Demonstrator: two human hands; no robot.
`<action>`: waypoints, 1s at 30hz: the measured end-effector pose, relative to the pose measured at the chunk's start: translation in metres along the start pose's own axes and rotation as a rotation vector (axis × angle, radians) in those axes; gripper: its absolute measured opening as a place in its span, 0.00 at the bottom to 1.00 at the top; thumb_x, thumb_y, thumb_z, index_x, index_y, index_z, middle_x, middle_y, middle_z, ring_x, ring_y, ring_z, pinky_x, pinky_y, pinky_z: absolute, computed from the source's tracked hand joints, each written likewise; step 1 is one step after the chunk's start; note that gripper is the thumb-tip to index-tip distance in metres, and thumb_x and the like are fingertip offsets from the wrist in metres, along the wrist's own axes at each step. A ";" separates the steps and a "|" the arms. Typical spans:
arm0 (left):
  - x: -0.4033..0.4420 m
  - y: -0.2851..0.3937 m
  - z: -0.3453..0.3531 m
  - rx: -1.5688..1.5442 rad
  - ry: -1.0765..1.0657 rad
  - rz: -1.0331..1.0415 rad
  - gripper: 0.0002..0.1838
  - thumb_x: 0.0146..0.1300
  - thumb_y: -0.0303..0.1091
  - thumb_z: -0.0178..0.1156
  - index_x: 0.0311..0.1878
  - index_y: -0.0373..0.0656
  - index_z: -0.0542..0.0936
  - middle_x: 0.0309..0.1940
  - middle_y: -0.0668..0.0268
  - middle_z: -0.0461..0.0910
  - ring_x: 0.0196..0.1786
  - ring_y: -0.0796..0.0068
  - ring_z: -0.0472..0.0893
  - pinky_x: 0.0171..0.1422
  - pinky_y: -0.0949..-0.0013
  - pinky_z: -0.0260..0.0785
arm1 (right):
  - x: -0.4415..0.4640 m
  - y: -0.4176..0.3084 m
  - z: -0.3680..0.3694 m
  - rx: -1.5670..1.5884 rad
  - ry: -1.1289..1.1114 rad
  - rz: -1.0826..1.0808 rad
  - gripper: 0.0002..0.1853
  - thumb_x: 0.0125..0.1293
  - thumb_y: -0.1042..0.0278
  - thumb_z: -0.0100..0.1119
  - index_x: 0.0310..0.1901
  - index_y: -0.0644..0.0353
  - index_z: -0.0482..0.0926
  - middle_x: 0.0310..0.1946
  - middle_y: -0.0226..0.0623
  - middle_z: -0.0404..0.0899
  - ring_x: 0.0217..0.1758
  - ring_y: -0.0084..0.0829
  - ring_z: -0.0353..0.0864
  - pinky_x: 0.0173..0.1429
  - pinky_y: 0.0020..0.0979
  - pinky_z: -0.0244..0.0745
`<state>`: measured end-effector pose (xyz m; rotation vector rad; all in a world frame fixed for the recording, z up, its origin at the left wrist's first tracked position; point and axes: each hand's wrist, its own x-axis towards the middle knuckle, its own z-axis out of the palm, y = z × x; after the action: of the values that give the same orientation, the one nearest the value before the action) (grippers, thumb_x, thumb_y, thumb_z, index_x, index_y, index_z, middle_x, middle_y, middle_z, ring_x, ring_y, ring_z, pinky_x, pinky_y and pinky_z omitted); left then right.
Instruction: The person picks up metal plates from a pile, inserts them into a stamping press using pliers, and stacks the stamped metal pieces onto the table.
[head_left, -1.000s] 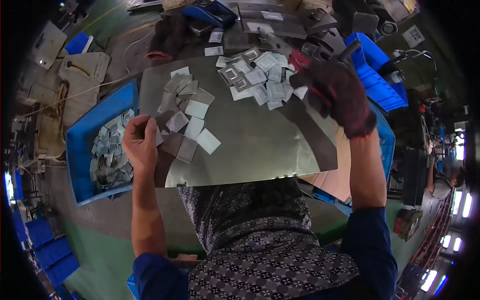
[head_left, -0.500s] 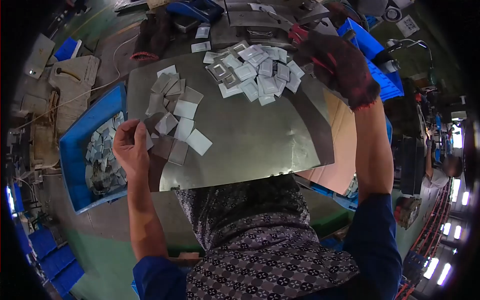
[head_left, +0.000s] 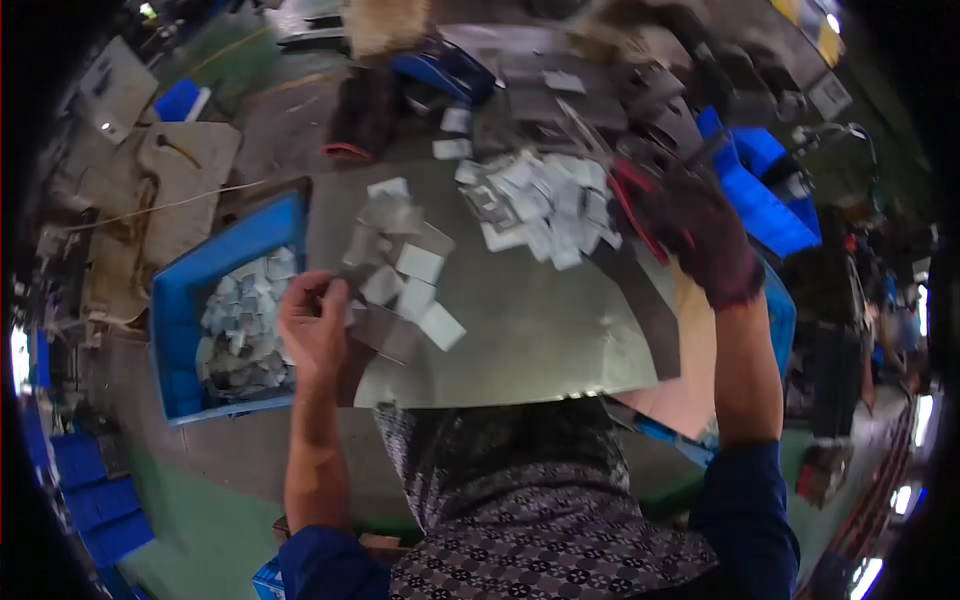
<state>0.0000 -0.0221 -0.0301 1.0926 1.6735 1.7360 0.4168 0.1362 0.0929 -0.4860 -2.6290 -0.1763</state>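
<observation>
My bare left hand (head_left: 316,322) is at the left edge of the metal work surface, its fingers curled toward the thumb; whatever may be in them is hidden. Right beside it lie loose flat square metal pieces (head_left: 420,263), overlapping in a scattered group. My right hand (head_left: 692,222) wears a dark glove with red parts and is just right of a heap of pale square pieces (head_left: 545,205), some with a raised square rim. Blur hides how its fingers are set. The sheet-metal surface (head_left: 500,340) lies between my hands.
A blue bin (head_left: 165,345) full of small metal pieces stands left of the surface. Another blue bin (head_left: 765,195) is at the back right. A brown cardboard sheet (head_left: 695,370) lies at the right edge. A dark glove (head_left: 357,115) rests at the back.
The whole view has shifted, so the scene sits lower and further right, and it is blurred. My right hand has come slightly nearer, beside the heap. My left hand stays by the loose pieces.
</observation>
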 end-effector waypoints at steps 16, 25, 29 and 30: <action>-0.016 0.068 0.038 0.705 -0.855 0.596 0.24 0.43 0.31 0.64 0.49 0.44 0.78 0.45 0.62 0.76 0.53 0.60 0.73 0.57 0.60 0.65 | 0.027 -0.128 0.033 1.595 -0.048 1.139 0.21 0.65 0.59 0.57 0.49 0.72 0.75 0.32 0.40 0.81 0.31 0.25 0.77 0.38 0.27 0.75; 0.009 0.065 0.048 0.677 -1.006 0.548 0.17 0.43 0.32 0.70 0.39 0.43 0.80 0.39 0.61 0.76 0.50 0.55 0.73 0.55 0.60 0.66 | -0.001 -0.126 0.041 1.692 -0.046 1.128 0.19 0.69 0.67 0.55 0.56 0.72 0.71 0.49 0.44 0.79 0.40 0.29 0.80 0.44 0.30 0.78; 0.007 0.064 0.048 0.707 -1.004 0.412 0.14 0.47 0.31 0.70 0.38 0.41 0.80 0.31 0.65 0.77 0.39 0.63 0.78 0.46 0.65 0.70 | -0.010 -0.132 0.037 1.721 -0.091 1.053 0.21 0.69 0.70 0.55 0.60 0.70 0.70 0.51 0.41 0.79 0.47 0.30 0.80 0.49 0.31 0.78; 0.005 0.062 0.046 0.529 -0.894 0.211 0.12 0.51 0.31 0.70 0.38 0.41 0.80 0.29 0.67 0.78 0.35 0.70 0.78 0.41 0.69 0.70 | -0.011 -0.133 0.038 1.761 -0.068 1.003 0.22 0.69 0.71 0.55 0.62 0.69 0.69 0.51 0.41 0.79 0.49 0.31 0.80 0.51 0.30 0.77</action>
<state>0.0454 0.0008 0.0284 1.9561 1.4406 0.6560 0.3610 0.0166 0.0483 -0.8908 -1.3177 2.0999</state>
